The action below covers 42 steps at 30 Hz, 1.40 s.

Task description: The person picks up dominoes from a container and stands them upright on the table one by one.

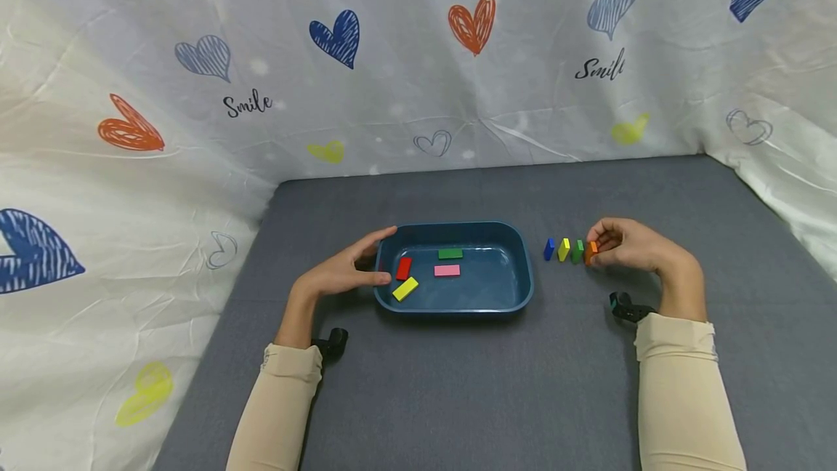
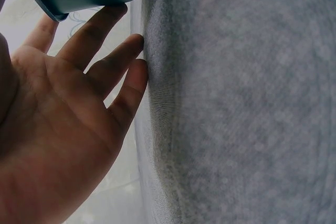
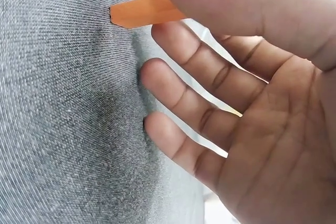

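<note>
Gray cloth (image 1: 484,391) reaches back to a white sheet (image 1: 392,93). The left hand (image 1: 343,267), fingers spread apart, touches the blue tray (image 1: 490,282) at its left edge. Four little blocks (image 1: 447,270) lie inside. Past a gap of cloth stand three more blocks (image 1: 564,249), then the orange block (image 1: 591,254), pinched in the right hand (image 1: 633,244).

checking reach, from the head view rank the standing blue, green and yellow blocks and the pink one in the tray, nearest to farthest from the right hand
1. Standing green block: beside the orange block in the right hand.
2. Standing yellow block: left of that green.
3. Standing blue block: row's left end.
4. Pink block: inside the tray, farther left.
</note>
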{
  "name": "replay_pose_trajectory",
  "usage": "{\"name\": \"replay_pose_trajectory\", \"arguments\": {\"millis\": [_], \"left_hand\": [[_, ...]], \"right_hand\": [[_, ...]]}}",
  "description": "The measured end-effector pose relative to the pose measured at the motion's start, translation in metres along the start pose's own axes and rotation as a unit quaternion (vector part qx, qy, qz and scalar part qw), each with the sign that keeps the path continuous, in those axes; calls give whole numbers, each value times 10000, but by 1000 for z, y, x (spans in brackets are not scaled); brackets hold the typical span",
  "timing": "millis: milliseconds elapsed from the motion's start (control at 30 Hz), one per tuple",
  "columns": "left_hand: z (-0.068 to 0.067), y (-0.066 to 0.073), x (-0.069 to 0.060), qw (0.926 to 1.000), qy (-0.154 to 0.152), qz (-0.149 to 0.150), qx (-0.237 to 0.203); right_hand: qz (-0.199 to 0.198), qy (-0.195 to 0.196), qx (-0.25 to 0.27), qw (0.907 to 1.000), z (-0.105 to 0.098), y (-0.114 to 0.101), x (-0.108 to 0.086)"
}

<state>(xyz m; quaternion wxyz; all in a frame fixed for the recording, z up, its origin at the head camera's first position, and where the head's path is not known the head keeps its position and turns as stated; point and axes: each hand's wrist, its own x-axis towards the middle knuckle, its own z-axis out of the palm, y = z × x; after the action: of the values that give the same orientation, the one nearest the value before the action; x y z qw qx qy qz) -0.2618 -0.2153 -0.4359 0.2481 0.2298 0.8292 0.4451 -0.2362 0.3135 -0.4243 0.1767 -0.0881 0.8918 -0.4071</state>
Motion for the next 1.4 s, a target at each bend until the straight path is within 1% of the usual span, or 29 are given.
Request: {"name": "replay_pose_trajectory", "arguments": {"millis": [100,200,300,367,433,500,533,600,633,700,800,833,933,1033,1133,1233,1400], "left_hand": [[0,-1,0,10000,10,1,1],[0,-2,0,10000,16,6,5],[0,-1,0,10000,19,-3,-1],[0,-1,0,10000,18,-15,0],[0,0,0,10000,30,-44,8],[0,1,0,10000,26,-45,16],[0,1,0,10000,22,-36,25],[0,2,0,10000,20,-22,38],[0,2,0,10000,16,-8,40],[0,2,0,10000,1,34,61],[0,2,-1,10000,-29,50,51],[0,2,-1,10000,-36,57,42],[0,2,-1,10000,-60,73,-2],[0,2,1,10000,-53,63,-40],[0,2,2,9999,-62,37,-96],[0,2,2,9998,-86,33,-152],[2,3,2,9997,-111,74,-212]], "right_hand": [[6,52,-25,10000,-2,-1,-3],[-22,225,-75,9997,-8,-4,-11],[-167,541,-153,9983,-15,-11,-20],[-289,856,-164,9958,-18,-20,-26],[-479,1211,-181,9913,-18,-32,-29],[-738,1552,-145,9850,-13,-48,-28],[-904,1696,-130,9813,-8,-57,-26],[-1325,1825,-110,9742,5,-73,-17],[-1568,1810,-110,9708,14,-80,-11],[-2019,1642,-106,9655,34,-91,2],[-2448,1210,-77,9620,65,-102,23],[-2505,1057,-55,9623,75,-105,29],[-2586,694,-16,9635,99,-113,43],[-2623,406,-97,9641,114,-119,51],[-2772,190,-287,9602,124,-122,59],[-2799,-37,-515,9586,131,-125,65],[-2517,-546,-852,9625,141,-131,70]]}}
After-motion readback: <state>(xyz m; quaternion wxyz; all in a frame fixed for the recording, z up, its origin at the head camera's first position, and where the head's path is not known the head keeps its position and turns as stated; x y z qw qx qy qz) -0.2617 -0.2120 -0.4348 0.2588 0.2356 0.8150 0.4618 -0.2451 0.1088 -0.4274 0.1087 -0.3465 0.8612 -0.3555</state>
